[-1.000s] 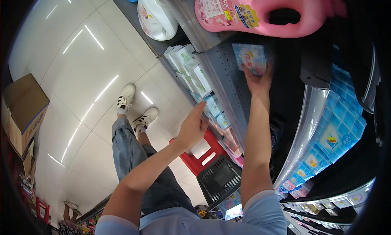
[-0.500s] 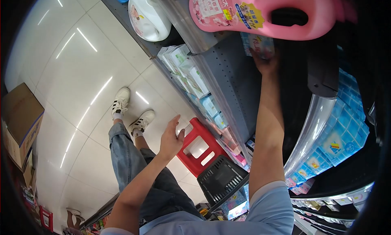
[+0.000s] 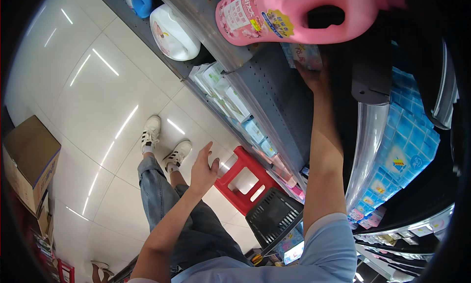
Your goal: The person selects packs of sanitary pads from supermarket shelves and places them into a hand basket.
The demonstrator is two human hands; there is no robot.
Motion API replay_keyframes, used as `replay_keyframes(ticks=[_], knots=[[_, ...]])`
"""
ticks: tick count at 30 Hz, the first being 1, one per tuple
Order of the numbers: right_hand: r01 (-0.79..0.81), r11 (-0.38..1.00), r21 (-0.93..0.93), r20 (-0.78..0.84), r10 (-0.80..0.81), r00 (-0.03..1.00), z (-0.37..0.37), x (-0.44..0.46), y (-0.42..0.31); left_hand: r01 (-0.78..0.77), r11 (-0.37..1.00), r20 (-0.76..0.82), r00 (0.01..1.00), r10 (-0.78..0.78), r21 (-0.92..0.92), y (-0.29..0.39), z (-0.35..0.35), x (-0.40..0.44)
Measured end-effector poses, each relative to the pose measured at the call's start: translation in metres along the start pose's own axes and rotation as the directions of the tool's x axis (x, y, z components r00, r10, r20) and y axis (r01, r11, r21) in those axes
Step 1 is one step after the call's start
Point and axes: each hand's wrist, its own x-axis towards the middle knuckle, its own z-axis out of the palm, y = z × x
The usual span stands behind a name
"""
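Observation:
My right hand (image 3: pixel 314 78) reaches into the shelf (image 3: pixel 277 82), its fingers against the end of a blue and pink printed pack (image 3: pixel 306 56). Part of that pack is hidden by the hand and by the dark shelf interior. Just beside it lies a large pink laundry detergent bottle (image 3: pixel 274 18) with a looped handle. My left hand (image 3: pixel 202 171) hangs over the floor, fingers apart, holding nothing. Nearest to it is a red plastic stool (image 3: pixel 240 177).
A black basket (image 3: pixel 274 217) adjoins the red stool. White bottle (image 3: pixel 174 33), blue bottle (image 3: pixel 139 1) and small boxed packs (image 3: pixel 230 96) line the lower shelf. Blue checked packs (image 3: pixel 405 150) fill the shelf at right. A cardboard box (image 3: pixel 32 160) stands at left; another person's feet (image 3: pixel 100 266) show below.
The view has shifted slightly, moving the floor and lower shelf rightward and the pink bottle leftward. My right hand stays at the pack, and my left hand remains open.

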Motion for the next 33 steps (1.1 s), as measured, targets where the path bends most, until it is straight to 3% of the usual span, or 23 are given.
replay_keyframes(ticks=[9, 11, 13, 15, 17, 19, 20, 21, 23, 25, 27, 28, 30, 32, 33], knots=[[0.230, 0.922, -0.312, 0.267, -0.147, 0.952, -0.071, 0.030, 0.006, 0.015, 1.000, -0.021, 1.000, -0.014, 0.015, -0.009, -0.010, 0.003], [0.385, 0.725, -0.571, 0.364, -0.197, 0.910, -0.070, 0.024, 0.003, 0.024, 1.000, -0.016, 1.000, -0.024, 0.006, -0.010, -0.009, 0.004], [0.537, 0.182, -0.824, 0.498, -0.219, 0.839, -0.027, -0.011, -0.008, 0.020, 1.000, -0.013, 1.000, -0.020, -0.003, -0.012, -0.007, 0.004], [0.260, 0.773, -0.578, 0.264, -0.124, 0.957, -0.018, -0.013, -0.013, 0.023, 1.000, -0.009, 1.000, -0.023, -0.006, -0.012, -0.007, 0.004], [0.022, 0.963, -0.270, 0.119, 0.011, 0.993, -0.014, -0.014, -0.015, 0.030, 1.000, -0.005, 1.000, -0.030, -0.004, -0.010, -0.006, 0.005], [-0.073, 0.987, -0.144, 0.010, 0.075, 0.997, -0.014, -0.012, -0.018, 0.027, 1.000, -0.009, 1.000, -0.027, -0.005, -0.010, -0.005, 0.007], [0.163, 0.847, -0.506, 0.132, -0.111, 0.985, -0.015, -0.012, -0.017, 0.024, 1.000, -0.012, 1.000, -0.024, -0.006, -0.010, -0.005, 0.007], [0.386, 0.535, -0.751, 0.311, -0.230, 0.922, -0.021, -0.010, -0.013, 0.026, 1.000, -0.011, 1.000, -0.026, 0.000, -0.009, -0.004, 0.008], [0.499, 0.347, -0.794, 0.435, -0.248, 0.866, -0.045, 0.004, -0.003, 0.031, 0.999, -0.006, 1.000, -0.031, 0.012, -0.006, -0.004, 0.008], [0.318, 0.739, -0.594, 0.294, -0.168, 0.941, -0.065, 0.020, -0.001, 0.002, 0.999, -0.012, 1.000, -0.001, 0.040, -0.007, -0.003, 0.008], [0.066, 0.966, -0.251, 0.155, -0.027, 0.987, -0.043, -0.006, -0.001, -0.015, 0.998, -0.013, 1.000, 0.016, 0.053, -0.006, -0.003, 0.005], [-0.062, 0.997, -0.047, 0.113, 0.067, 0.991, -0.025, -0.028, 0.001, -0.022, 0.998, -0.014, 1.000, 0.023, 0.051, -0.003, -0.004, 0.003], [0.040, 0.997, 0.059, -0.038, -0.038, 0.999, -0.045, -0.051, 0.026, -0.040, 0.997, -0.018, 0.999, 0.041, 0.058, 0.004, -0.007, 0.000], [-0.094, 0.989, -0.118, -0.205, 0.068, 0.976, -0.024, -0.100, 0.037, -0.068, 0.994, -0.014, 0.997, 0.070, 0.080, 0.013, -0.011, -0.005], [-0.173, 0.963, -0.207, -0.214, 0.128, 0.968, -0.025, -0.123, 0.043, -0.077, 0.994, -0.008, 0.997, 0.078, 0.083, 0.018, -0.013, -0.007]])
